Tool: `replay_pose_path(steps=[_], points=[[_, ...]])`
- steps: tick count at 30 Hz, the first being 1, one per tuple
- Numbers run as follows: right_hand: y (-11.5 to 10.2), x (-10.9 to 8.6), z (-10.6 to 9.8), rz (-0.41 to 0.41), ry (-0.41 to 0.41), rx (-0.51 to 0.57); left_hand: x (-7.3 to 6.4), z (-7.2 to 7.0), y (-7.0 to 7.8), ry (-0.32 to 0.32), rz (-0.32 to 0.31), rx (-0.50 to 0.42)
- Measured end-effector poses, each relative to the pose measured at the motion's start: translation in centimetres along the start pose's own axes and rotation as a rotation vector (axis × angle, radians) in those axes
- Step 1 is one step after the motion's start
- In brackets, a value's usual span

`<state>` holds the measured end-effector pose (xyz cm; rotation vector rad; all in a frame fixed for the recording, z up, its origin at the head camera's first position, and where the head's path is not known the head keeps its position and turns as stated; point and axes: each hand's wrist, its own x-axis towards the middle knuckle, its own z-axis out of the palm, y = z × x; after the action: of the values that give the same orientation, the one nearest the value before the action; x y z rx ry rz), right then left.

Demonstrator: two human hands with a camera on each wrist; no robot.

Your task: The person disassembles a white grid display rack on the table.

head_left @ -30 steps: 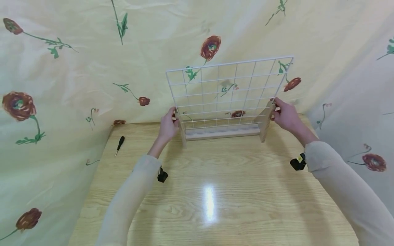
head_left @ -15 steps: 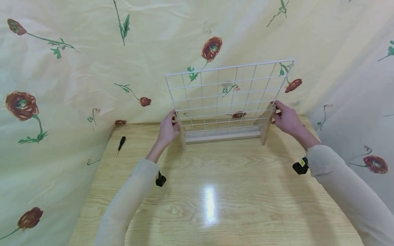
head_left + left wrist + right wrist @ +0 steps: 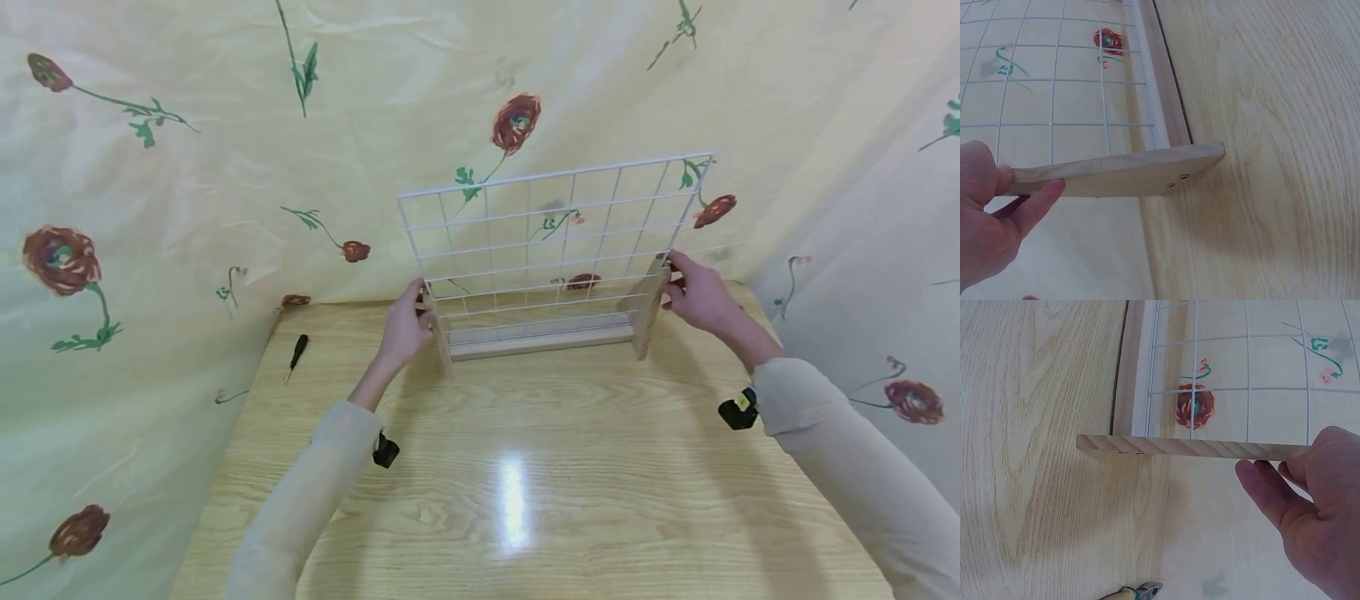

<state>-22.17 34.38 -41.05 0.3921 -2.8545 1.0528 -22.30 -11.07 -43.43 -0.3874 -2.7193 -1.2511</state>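
A wooden stand [image 3: 543,340] carries an upright white wire grid [image 3: 551,242] that leans a little backward. Its crossbar joins two wooden side pieces standing on the table. My left hand [image 3: 406,329] pinches the upper end of the left side piece [image 3: 1116,170], thumb and fingers on its edges. Two screw heads [image 3: 1177,180] show low on that side piece's outer face. On the other side, my right hand [image 3: 701,293] grips the upper end of the right side piece [image 3: 1191,447], near the grid's edge.
A black-handled screwdriver [image 3: 297,357] lies on the wooden table [image 3: 585,483] at the left. In the right wrist view, part of a pliers-like tool [image 3: 1141,592] shows at the bottom edge. Flowered cloth [image 3: 375,150] rises behind the table and at both sides.
Both hands keep their grip while the stand and grid shift a short way toward me, the left end slightly more. The screwdriver stays put; the head view shifts slightly.
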Motion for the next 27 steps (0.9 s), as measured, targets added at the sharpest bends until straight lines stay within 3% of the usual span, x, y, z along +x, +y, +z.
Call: replay_pose_path(steps=[9,27], points=[[-0.4,-0.2,0.1,-0.018,-0.022,0.006,-1.0,-0.1,-0.4,0.026,0.053,-0.003],[-0.9,-0.6,0.8,-0.097,-0.005,-0.003,-3.0,-0.8,-0.6,0.054,0.051,-0.036]])
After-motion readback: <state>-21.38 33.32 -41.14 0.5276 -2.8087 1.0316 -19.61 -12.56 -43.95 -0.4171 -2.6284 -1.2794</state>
